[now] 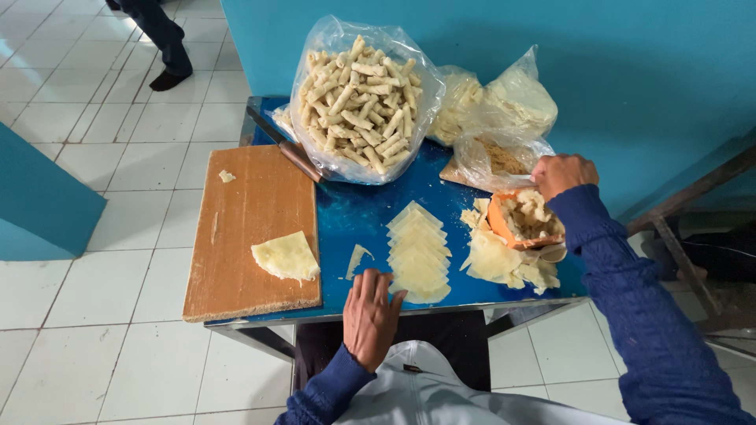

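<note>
The left hand (370,315) lies flat at the near edge of the blue worktop (354,212), palm down, fingers loosely spread and holding nothing; its fingertips point at a row of overlapping pale dough wrappers (417,252) and come just short of the nearest one; a small torn scrap of wrapper (358,260) lies just left of that row. The right hand (561,175), in a dark blue sleeve, is curled closed over the far rim of an orange bowl (516,224) heaped with crumbly pale filling; whether the fingers pinch the filling or the rim, I cannot tell; the bowl sits tilted on a loose pile of wrappers (504,264) at the right end of the worktop.

Further left, a wooden cutting board (252,228) overhangs the worktop edge and carries one folded wedge of dough (286,256) near its right corner and a small crumb at the far left; a knife with a brown handle (293,153) lies along the far edge of the board. Behind, a large clear bag of finished rolls (358,98) stands open against the blue wall; to its right sit smaller plastic bags (496,118), one with pale sheets, one with brownish crumbs. A second person's leg and dark shoe (165,47) show on the white tiled floor (94,346) at the far left.
</note>
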Demonstrator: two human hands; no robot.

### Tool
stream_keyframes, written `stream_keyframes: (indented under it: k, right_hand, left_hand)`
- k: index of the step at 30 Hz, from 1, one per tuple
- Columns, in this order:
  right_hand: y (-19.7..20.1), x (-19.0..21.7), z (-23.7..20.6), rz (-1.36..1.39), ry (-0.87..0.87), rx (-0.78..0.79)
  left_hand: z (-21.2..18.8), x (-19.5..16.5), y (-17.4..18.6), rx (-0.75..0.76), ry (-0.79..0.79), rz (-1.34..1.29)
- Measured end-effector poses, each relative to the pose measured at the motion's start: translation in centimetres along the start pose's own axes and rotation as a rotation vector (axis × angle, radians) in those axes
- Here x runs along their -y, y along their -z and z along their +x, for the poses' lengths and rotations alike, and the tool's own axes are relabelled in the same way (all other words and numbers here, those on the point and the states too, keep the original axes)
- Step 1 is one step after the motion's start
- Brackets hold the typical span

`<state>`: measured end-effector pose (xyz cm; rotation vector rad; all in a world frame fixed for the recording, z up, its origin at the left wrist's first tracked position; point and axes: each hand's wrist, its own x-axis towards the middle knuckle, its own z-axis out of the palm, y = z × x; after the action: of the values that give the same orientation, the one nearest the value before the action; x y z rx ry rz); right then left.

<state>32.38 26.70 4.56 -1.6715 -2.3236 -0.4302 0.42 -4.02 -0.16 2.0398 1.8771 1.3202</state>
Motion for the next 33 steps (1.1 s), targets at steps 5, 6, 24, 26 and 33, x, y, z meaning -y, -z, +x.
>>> stream_keyframes:
  k: [5, 6, 24, 26, 33]
  right_hand:
    - [0.9, 0.1, -1.4, 0.037, 0.096, -0.208]
    - [1.0, 0.3, -1.5, 0.041, 0.113, -0.264]
    - [-0.7, 1.4, 0.2, 0.564, -0.135, -0.159]
    - [-0.5, 0.4, -0.6, 0.611, -0.187, -0.124]
    - [1.9, -0.8, -4.4, 0.785, -0.287, -0.035]
  left_hand:
    - [0.3, -0.2, -0.1, -0.012, 0.04, 0.021]
    - [0.2, -0.3, -0.2, -0.022, 0.037, 0.026]
    - [0.5, -0.6, -0.6, -0.055, 0.02, -0.11]
    - [0.6, -0.6, -0.6, -0.07, 0.012, -0.129]
    - [0.5, -0.6, -0.8, -0.048, 0.088, -0.332]
